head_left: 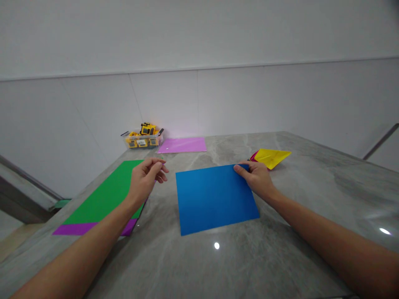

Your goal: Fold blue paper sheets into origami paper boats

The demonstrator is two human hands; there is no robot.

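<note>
Green, smooth and matte, a flat rectangular sheet of paper or thin card [102, 189] lies left of the flat blue rectangular sheet [213, 201], with a vivid purple sheet [74, 229] showing as a strip under its near edge. Farther back and left of the blue sheet, a clear plastic open-topped box [141, 142] with a white label holds chunky yellow-and-black toy vehicles [149, 129]. The left hand [149, 174] hangs just left of the blue sheet, apart from it, fingers loosely curled and gripping nothing visible. Behind the blue sheet, somewhat leftward, lies a pale lilac rectangular sheet [183, 145]. The blue sheet itself is evenly coloured, straight-edged and uncreased, slightly askew; whether its near edge touches the grey, glossy, marble-veined tabletop [199, 265] is hard to tell. At its far right corner, the right hand [256, 175] pinches it, thumb on top. Behind and right of the blue sheet sits a yellow folded-paper piece [272, 158], pointed and crisply angled, with magenta at its left.
</note>
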